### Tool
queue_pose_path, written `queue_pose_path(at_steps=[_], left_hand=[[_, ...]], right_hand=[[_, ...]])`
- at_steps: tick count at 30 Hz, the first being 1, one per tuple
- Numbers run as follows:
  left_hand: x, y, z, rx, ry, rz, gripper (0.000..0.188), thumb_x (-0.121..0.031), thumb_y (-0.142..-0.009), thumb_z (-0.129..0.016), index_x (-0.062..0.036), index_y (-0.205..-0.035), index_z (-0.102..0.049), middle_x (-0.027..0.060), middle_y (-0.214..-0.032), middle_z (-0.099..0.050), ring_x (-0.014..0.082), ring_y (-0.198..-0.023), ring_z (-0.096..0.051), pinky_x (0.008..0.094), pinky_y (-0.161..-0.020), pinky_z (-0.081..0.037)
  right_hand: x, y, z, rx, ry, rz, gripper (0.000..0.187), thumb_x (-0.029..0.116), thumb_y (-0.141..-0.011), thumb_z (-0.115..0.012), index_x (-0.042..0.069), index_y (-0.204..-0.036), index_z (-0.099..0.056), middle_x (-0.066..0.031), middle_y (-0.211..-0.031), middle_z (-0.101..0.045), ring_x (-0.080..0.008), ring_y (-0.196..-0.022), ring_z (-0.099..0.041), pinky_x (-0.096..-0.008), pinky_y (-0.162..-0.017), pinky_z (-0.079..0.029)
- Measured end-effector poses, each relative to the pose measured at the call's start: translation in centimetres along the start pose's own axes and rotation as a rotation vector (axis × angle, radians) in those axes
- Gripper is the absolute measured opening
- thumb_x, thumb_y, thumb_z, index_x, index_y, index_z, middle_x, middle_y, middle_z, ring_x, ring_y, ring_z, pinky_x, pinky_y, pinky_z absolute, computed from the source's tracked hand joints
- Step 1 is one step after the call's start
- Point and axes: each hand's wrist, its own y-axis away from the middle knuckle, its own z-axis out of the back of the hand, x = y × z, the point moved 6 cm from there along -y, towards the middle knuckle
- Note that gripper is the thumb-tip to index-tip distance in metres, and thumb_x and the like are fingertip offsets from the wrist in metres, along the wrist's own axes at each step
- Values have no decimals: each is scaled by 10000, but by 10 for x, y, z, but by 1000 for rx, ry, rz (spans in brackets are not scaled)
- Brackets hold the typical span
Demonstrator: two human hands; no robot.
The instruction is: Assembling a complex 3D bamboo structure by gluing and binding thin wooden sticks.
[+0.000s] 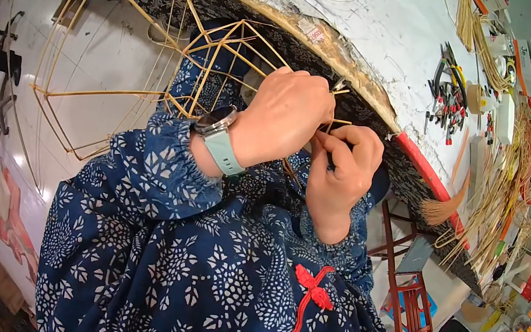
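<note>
A large open frame of thin bamboo strips [108,96] spreads from the upper left toward my lap, its strips joined at angles. Across its right end lies my left hand [290,116], wearing a watch [217,128] with a pale green strap. Its fingers curl down over the strips, and their tips are hidden behind the hand. Close beside it, my right hand [346,168] has thumb and forefinger pinched together at a short strip end [335,121]. Whether anything smaller sits in that pinch cannot be made out.
A white worktable [370,17] with a worn edge curves across the top. On it are pliers and cutters [452,91], a small brush [441,209] and bundles of thin strips [494,200]. A dark red wooden chair [402,283] stands at the lower right.
</note>
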Motion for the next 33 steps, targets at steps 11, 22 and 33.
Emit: queue_pose_path(at_steps=[11, 22, 33], left_hand=[[-3, -2, -1, 75, -79, 1, 103, -136, -794, -651, -58, -755, -706, 63, -801, -647, 266, -792, -619, 385, -678, -475], [0, -1, 0, -6, -55, 3, 94, -156, -740, -643, -104, -724, -720, 69, -752, -629, 268, -777, -626, 400, -686, -437], [-2, -3, 2, 78, -111, 32, 106, -142, -799, -659, -76, -762, -732, 48, -796, -655, 248, -807, -634, 379, -695, -478]], right_hand=[[1, 1, 0, 34, 6, 73, 186, -43, -623, -759, 31, -779, -688, -62, -830, -566, -287, -921, -562, -400, -810, -412], [-55, 7, 15, 22, -497, -348, 142, 30, -823, -725, -6, -944, -662, -61, -922, -620, -181, -841, -579, -281, -725, -451], [-83, 43, -69, 406, -1544, -912, 323, 184, -931, -668, -50, -1147, -617, -89, -1031, -662, -140, -876, -603, -275, -758, -482]])
